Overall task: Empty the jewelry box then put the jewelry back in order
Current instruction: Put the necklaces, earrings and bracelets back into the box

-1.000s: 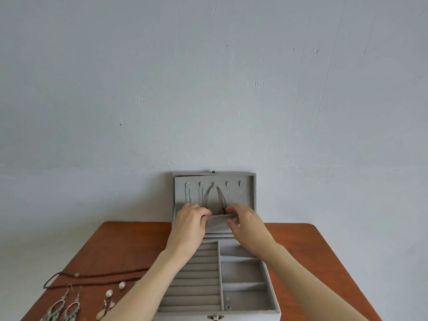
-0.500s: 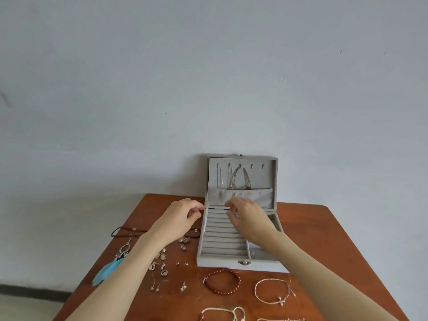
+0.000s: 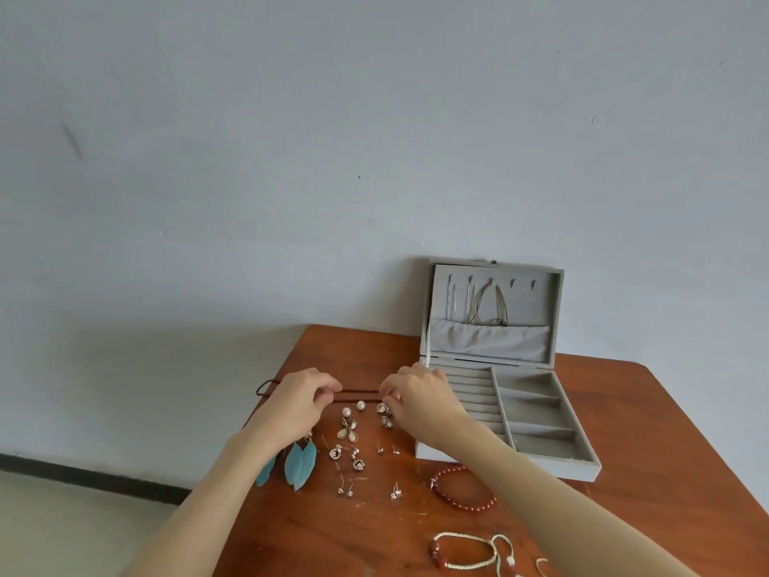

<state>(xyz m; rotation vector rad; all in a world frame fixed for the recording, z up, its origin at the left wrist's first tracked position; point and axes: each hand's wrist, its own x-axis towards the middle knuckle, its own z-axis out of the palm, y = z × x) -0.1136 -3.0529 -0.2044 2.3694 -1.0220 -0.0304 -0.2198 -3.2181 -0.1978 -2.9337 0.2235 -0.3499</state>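
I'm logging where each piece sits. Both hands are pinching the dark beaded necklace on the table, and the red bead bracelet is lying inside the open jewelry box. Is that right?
Not quite. The head view shows the red bead bracelet on the table in front of the open jewelry box, not inside it. The left hand and right hand do pinch the dark beaded necklace on the table.
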